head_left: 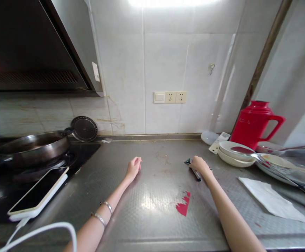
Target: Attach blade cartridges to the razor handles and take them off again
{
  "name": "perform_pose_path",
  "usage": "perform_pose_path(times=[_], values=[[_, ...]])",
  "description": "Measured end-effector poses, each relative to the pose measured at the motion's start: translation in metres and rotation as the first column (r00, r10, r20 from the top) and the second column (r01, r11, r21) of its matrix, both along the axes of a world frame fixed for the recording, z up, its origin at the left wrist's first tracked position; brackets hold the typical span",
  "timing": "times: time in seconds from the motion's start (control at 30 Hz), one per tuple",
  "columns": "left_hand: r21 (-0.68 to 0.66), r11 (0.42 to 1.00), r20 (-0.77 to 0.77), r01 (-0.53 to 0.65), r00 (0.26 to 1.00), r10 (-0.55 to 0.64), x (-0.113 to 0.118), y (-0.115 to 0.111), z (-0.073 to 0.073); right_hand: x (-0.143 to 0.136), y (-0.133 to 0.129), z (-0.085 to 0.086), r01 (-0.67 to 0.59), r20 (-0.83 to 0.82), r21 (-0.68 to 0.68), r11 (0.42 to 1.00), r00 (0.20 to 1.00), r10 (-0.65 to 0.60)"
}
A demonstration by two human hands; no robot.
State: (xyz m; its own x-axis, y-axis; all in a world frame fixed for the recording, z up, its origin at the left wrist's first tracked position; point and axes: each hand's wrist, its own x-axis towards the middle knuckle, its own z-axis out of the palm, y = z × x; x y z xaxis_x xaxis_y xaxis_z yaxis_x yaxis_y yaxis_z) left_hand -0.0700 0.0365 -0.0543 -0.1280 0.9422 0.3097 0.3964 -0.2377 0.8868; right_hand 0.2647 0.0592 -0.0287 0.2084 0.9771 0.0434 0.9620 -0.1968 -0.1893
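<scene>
My left hand (134, 168) is curled closed just above the metal counter (152, 182), left of the middle; whether anything is inside the fingers is hidden. On the right, my right hand (198, 164) has its fingers closed over a small dark tool (196, 174) with a green-tinted end, which lies slanted at the counter surface. The back of the hand covers part of the tool. A torn red piece (184, 205) lies flat on the counter between my forearms, nearer the front edge.
At the left, a steel pan (34, 148) sits on the black stove beside a phone (39, 192) with a white cable. White bowls (235, 154), a red thermos jug (253, 124), plates and a white napkin (271, 199) stand or lie at the right.
</scene>
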Motion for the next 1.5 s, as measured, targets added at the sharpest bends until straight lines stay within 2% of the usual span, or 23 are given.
perform_pose_path(times=[0.2, 0.37, 0.47, 0.6, 0.7, 0.8, 0.9, 1.0, 1.1, 1.2, 1.33, 1.5], values=[[0.010, 1.000, 0.030, 0.019, 0.999, -0.019, 0.000, -0.005, 0.003, -0.002, 0.004, 0.003, -0.040, -0.091, 0.048, 0.998, 0.995, 0.045], [0.014, 0.999, -0.037, 0.047, 0.998, -0.047, 0.003, -0.007, 0.003, -0.013, 0.003, 0.016, -0.091, -0.366, 0.081, 0.993, 0.924, 0.115], [0.044, 0.996, -0.109, 0.078, 0.991, -0.072, 0.011, -0.011, 0.004, -0.029, -0.002, 0.024, -0.104, -0.579, 0.135, 0.985, 0.799, 0.163], [0.075, 0.983, -0.191, 0.166, 0.970, -0.149, 0.030, -0.025, 0.009, -0.062, -0.015, 0.026, -0.113, -0.816, 0.225, 0.968, 0.521, 0.251], [0.052, 0.969, -0.236, 0.241, 0.946, -0.222, 0.046, -0.042, 0.015, -0.090, -0.026, 0.022, -0.119, -0.901, 0.235, 0.965, 0.346, 0.263], [0.027, 0.970, -0.296, 0.240, 0.929, -0.222, 0.057, -0.057, 0.021, -0.114, -0.036, 0.017, -0.139, -0.939, 0.225, 0.964, 0.233, 0.253], [0.020, 0.982, -0.338, 0.190, 0.925, -0.172, 0.061, -0.064, 0.025, -0.128, -0.044, 0.013, -0.180, -0.951, 0.225, 0.958, 0.172, 0.255], [0.017, 0.986, -0.362, 0.168, 0.920, -0.150, 0.060, -0.065, 0.025, -0.135, -0.048, 0.010, -0.206, -0.949, 0.246, 0.947, 0.149, 0.279], [0.003, 0.987, -0.375, 0.162, 0.915, -0.149, 0.060, -0.064, 0.024, -0.138, -0.049, 0.008, -0.208, -0.942, 0.258, 0.944, 0.164, 0.294], [0.013, 0.989, -0.416, 0.147, 0.900, -0.129, 0.061, -0.062, 0.022, -0.137, -0.048, 0.010, -0.219, -0.930, 0.240, 0.946, 0.226, 0.289], [0.002, 0.996, -0.522, 0.089, 0.850, -0.075, 0.054, -0.051, 0.026, -0.125, -0.046, 0.019, -0.338, -0.923, 0.135, 0.931, 0.300, 0.243], [-0.123, 0.990, -0.638, -0.068, 0.770, -0.026, 0.032, -0.023, 0.034, -0.099, -0.041, 0.031, -0.312, -0.906, 0.091, 0.946, 0.369, 0.209]])
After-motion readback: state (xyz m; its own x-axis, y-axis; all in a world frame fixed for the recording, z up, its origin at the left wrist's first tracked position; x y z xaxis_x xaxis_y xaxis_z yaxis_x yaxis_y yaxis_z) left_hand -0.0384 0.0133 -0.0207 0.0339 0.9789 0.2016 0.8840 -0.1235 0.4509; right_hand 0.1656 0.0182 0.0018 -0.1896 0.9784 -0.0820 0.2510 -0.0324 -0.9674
